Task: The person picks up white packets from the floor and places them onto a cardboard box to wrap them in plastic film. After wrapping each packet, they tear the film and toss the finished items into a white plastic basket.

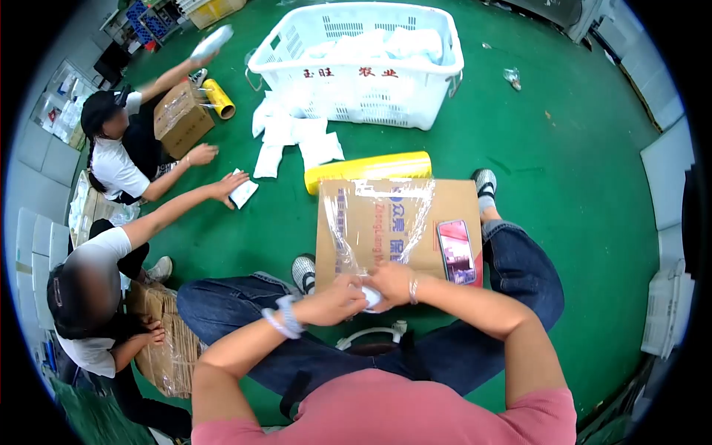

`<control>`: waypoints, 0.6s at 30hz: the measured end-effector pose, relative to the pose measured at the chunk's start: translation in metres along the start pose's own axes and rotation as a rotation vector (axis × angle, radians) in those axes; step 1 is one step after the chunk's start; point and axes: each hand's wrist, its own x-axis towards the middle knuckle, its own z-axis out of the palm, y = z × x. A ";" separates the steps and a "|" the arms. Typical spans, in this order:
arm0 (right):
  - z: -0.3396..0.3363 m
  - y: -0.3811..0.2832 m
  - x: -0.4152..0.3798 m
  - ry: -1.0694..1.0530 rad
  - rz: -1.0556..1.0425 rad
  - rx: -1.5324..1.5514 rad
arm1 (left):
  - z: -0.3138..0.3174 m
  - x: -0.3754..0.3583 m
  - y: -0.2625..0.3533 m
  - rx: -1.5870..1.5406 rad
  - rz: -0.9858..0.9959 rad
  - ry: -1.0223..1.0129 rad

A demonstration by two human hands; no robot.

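Note:
My left hand [343, 298] and my right hand [390, 283] meet at the near edge of a printed cardboard box [454, 202] between my knees. Both are closed around a small white packet [371, 297], mostly hidden by the fingers. Clear plastic film [377, 222] runs from a yellow film roll [368, 171] across the box top towards my hands. The roll lies along the far edge of the box. A phone [456, 252] with a lit screen rests on the box's right side, near my right forearm.
A large white crate [361, 93] of white packets stands ahead, with several more packets [297, 141] on the green floor. At left, one co-worker [119, 167] lifts a packet beside another box [182, 119] and film roll [219, 99]; a second co-worker [111, 252] reaches to a packet [243, 193].

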 end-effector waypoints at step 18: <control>0.016 0.054 0.016 0.379 0.100 -0.204 | 0.019 0.103 -0.138 0.285 -0.030 0.986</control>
